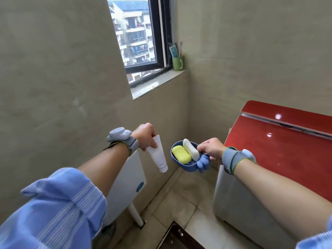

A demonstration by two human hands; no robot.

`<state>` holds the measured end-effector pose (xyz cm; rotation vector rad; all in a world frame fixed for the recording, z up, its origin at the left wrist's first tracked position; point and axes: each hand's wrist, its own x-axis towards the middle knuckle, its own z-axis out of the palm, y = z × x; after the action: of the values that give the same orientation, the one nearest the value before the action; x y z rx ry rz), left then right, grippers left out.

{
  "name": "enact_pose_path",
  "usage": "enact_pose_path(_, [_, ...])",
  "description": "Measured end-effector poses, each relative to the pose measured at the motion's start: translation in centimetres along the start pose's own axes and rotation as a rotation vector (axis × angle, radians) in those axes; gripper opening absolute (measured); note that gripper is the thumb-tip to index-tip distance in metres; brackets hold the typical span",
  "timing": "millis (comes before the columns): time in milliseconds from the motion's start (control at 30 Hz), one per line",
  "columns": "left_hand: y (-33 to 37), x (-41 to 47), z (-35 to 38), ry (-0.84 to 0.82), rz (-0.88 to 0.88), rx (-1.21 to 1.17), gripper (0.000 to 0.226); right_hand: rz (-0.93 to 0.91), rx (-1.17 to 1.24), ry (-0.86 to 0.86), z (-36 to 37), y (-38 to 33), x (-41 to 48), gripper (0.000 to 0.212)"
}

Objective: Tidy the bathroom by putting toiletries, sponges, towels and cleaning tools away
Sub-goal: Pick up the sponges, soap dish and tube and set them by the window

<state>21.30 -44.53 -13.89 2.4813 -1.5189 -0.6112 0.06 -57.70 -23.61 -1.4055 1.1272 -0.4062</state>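
My left hand grips a white squeeze tube by its crimped end, so the tube hangs cap down in the air. My right hand holds a blue soap dish by its rim. A yellow soap bar and a white soap bar lie side by side in the dish. Both hands are held out in front of me, close together, above the floor. Each wrist wears a grey band with a sensor.
A stone window sill runs ahead, with a green cup holding toothbrushes and toothpaste at its right end. A washing machine with a red lid stands at the right. A white wall unit hangs at lower left.
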Motion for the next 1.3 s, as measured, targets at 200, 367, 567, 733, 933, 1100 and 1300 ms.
enact_pose_path(200, [-1.3, 7.1, -1.6, 0.023, 0.002, -0.010, 0.021, -0.007, 0.047, -0.015, 0.1, -3.5, 7.2, 0.020])
enact_pose_path(367, [-0.6, 16.1, -3.5, 0.046, -0.021, 0.009, 0.017, -0.011, 0.019, -0.059, -1.4, -7.6, 17.2, 0.027])
enact_pose_path(567, [1.4, 26.0, -8.0, 0.107, -0.044, 0.024, 0.018, -0.060, 0.017, -0.067, -3.6, -14.0, 27.8, 0.028])
enact_pose_path(733, [3.3, 32.7, -12.6, 0.204, -0.041, -0.007, 0.018, -0.111, 0.019, -0.049, -6.2, -20.3, 35.5, 0.022])
enact_pose_path(933, [4.8, 39.8, -18.5, 0.283, -0.034, 0.001, 0.028, -0.144, 0.050, -0.027, -7.3, -25.8, 43.3, 0.013])
enact_pose_path(1100, [5.5, 45.9, -22.5, 0.306, -0.003, -0.011, 0.028, -0.159, 0.118, 0.050, -7.3, -28.7, 48.3, 0.014])
enact_pose_path(1300, [5.9, 53.6, -25.9, 0.360, 0.027, 0.047, 0.020, -0.125, 0.145, 0.081, -6.6, -30.5, 53.5, 0.015])
